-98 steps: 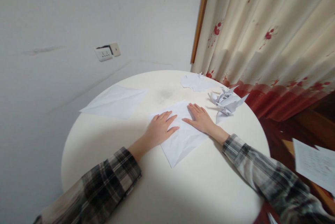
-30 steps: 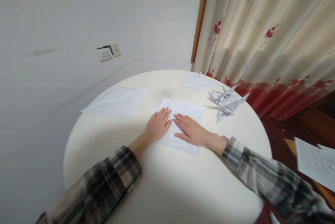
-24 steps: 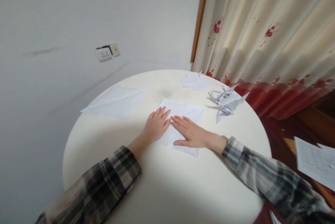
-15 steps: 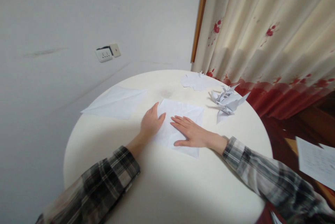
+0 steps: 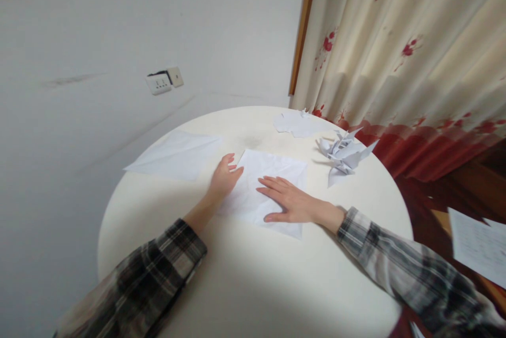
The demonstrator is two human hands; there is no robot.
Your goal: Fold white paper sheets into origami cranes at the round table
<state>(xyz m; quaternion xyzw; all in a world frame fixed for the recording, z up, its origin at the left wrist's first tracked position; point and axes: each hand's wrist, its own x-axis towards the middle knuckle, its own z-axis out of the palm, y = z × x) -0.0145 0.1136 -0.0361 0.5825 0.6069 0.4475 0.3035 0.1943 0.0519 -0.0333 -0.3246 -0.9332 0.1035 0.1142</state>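
Observation:
A creased sheet of white paper [image 5: 272, 164] lies flat on the round white table [image 5: 253, 285]. My right hand [image 5: 286, 200] rests palm down on its right half, fingers stretched out and thumb spread. At the sheet's left edge is my left hand [image 5: 225, 175], its thumb apart from the curved fingers and nothing visible between them. The left thumb reaches over the edge of the paper; whether it touches is hard to tell. The left palm hides part of that edge.
Another creased white sheet [image 5: 174, 156] lies at the table's left. Folded paper cranes [image 5: 343, 153] cluster at the right, with paper pieces [image 5: 298, 123] behind them. A wall with a socket [image 5: 158, 84] stands behind; a curtain [image 5: 375, 53] hangs at the right. Written pages [image 5: 478, 245] lie lower right.
My left hand has slid a little to the left, uncovering more of the sheet's left side. My right hand stays in place on the paper.

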